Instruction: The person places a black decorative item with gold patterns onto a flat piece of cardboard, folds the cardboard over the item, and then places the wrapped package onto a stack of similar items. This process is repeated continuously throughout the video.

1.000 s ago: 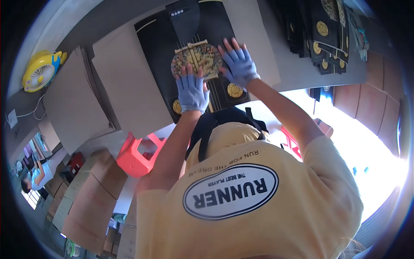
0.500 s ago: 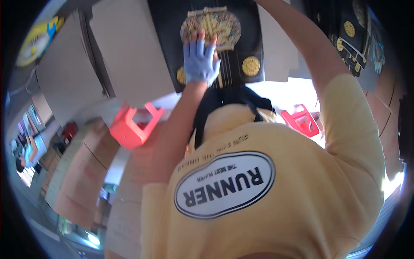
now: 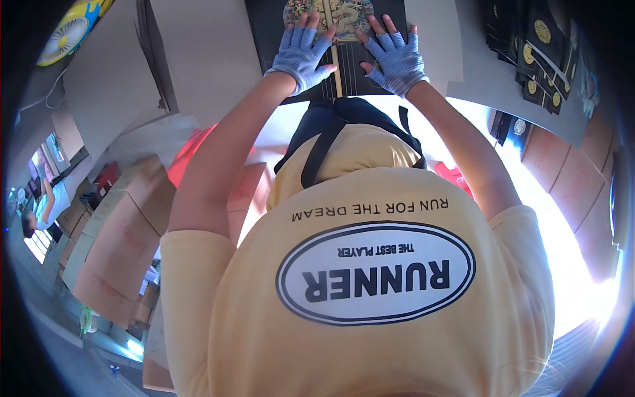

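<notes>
A black printed sheet or panel (image 3: 262, 26) lies at the top middle. On it are a colourful, rounded ornate picture (image 3: 354, 20) and a gold strip (image 3: 338, 73) down the centre. My left hand (image 3: 301, 56), in a blue-grey fingerless glove, rests flat on the left half with fingers spread. Lying to the right of the gold strip, my right hand (image 3: 397, 61) wears a matching glove, its fingers also spread. Neither hand grips anything. The far edge of the black piece is cut off by the picture's top.
Stacked black sheets with gold medallions (image 3: 542, 40) lie on the right. Pale boards (image 3: 205, 59) cover the left, near a yellow-and-blue fan (image 3: 66, 40). Red stools (image 3: 192, 155) stand below the table edge. Cardboard boxes (image 3: 119, 258) and another person (image 3: 53, 205) are farther left.
My right hand, out of sight beyond the top edge before, has come back onto the black piece beside my left. My left hand stays on it, fingers more spread. The view has shifted.
</notes>
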The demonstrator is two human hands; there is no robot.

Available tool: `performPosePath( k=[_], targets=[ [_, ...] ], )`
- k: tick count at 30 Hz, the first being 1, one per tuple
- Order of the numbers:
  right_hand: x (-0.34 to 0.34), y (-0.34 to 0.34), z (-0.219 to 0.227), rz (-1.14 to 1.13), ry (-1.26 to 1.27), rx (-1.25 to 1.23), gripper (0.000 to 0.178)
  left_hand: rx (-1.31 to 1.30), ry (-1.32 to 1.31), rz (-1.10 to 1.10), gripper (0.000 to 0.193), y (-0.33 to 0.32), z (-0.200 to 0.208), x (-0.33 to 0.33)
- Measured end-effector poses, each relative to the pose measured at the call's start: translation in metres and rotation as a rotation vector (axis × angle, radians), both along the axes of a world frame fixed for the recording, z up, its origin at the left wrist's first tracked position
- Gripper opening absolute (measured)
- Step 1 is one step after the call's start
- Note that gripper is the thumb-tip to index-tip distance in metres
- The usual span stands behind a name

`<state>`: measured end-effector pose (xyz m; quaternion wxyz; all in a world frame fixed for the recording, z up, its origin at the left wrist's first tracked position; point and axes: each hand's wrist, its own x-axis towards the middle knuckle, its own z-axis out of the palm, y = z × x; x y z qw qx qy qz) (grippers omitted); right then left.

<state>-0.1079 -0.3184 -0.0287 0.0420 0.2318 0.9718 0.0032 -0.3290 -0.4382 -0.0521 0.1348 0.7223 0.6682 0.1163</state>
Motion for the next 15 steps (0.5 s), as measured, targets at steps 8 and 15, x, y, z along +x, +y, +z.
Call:
performPosePath(
  k=[8, 15],
  targets=[
    [0.022, 0.002, 0.001, -0.104, 0.380, -0.186, 0.059, -0.310, 0.055, -0.064, 0.111, 0.004, 0.006, -0.004],
    [0.049, -0.011, 0.009, -0.174, 0.361, -0.246, 0.066, -0.351, 0.134, -0.071, 0.095, 0.010, 0.011, -0.003]
  ],
)
